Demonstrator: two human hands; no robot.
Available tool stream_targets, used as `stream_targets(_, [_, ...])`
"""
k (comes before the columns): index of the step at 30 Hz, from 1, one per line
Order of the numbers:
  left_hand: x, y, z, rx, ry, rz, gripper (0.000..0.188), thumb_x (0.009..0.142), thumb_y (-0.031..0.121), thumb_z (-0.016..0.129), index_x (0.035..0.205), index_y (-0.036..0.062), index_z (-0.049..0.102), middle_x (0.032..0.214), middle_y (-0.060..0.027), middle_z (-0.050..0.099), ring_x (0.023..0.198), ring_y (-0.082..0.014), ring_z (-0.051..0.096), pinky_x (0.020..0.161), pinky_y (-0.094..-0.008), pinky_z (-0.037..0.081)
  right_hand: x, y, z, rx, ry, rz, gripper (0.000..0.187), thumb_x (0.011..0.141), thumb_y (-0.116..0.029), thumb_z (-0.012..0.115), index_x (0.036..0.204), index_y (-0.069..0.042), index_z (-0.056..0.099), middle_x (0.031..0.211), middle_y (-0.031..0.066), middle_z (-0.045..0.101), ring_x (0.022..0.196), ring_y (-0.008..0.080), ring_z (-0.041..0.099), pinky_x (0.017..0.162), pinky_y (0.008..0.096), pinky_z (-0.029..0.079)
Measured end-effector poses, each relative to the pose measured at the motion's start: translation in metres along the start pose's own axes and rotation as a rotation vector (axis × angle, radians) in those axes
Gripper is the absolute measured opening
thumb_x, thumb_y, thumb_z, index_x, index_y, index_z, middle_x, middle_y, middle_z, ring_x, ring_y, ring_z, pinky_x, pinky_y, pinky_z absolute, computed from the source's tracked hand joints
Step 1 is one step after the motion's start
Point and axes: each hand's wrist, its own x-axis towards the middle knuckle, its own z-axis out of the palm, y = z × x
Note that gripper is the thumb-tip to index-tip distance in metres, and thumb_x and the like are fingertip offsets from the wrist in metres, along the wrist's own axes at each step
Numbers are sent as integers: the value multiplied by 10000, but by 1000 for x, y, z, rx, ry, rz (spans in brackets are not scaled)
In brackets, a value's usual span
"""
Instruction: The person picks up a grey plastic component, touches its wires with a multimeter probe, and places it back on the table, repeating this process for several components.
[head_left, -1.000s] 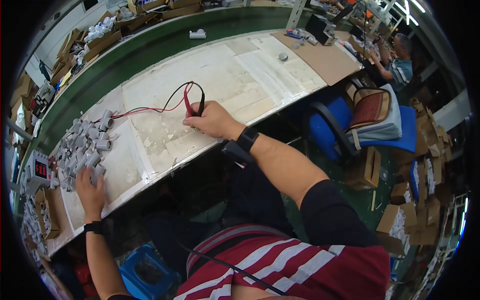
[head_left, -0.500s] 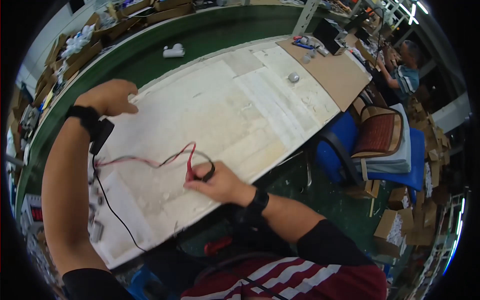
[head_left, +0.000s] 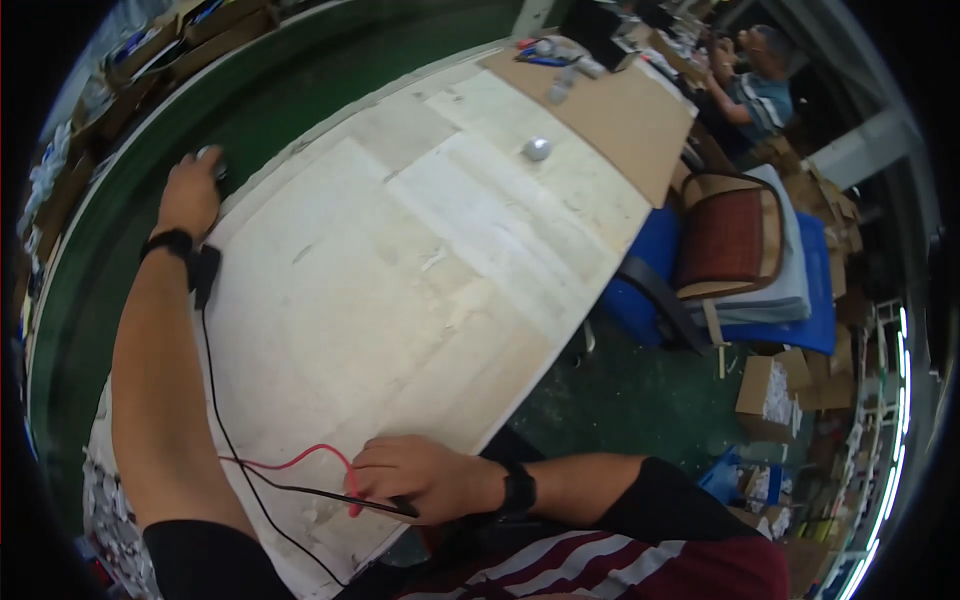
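Far left, the left hand (head_left: 190, 198) is touching a pale part (head_left: 220, 171), its grip unclear. Near, the right hand's (head_left: 420, 482) fingers are clamping red and black leads (head_left: 330, 492) over the surface (head_left: 300, 205); the wrist cable (head_left: 211, 370) is crossing them and could snag if either arm pulls.

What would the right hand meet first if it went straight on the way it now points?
Past the red and black leads the right hand holds, probably the thin black cable running from the left wrist, though depth is unclear.
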Motion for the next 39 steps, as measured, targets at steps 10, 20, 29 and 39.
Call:
stream_targets(10, [-125,20,-189,-330,221,43,436,837,-39,603,1234,131,545,957,-227,622,895,-423,620,804,-459,483,-16,6,23,13,112,127,139,885,-124,751,914,-32,650,792,97,612,693,247,565,671,349,471])
stream_targets(20, [-418,118,-210,-1373,199,-478,514,837,-1,667,1310,84,484,1120,-53,575,1010,-197,589,906,-370,525,-5,-11,17,-38,89,248,194,878,-168,734,826,-15,627,676,111,580,651,168,505,655,324,453])
stream_targets(29, [-509,134,-115,-875,451,-506,422,736,176,802,1041,36,546,953,-111,566,908,-281,575,853,-377,486,4,31,49,-351,146,251,208,868,-222,678,807,-23,677,663,42,609,593,141,543,562,343,460])
stream_targets(39, [-504,169,-155,-292,489,-242,527,794,247,745,1271,71,606,1339,-173,547,1234,-393,499,1067,-470,404,1,-4,56,141,65,341,123,950,-147,682,873,-54,657,676,-10,598,532,57,496,486,211,382])
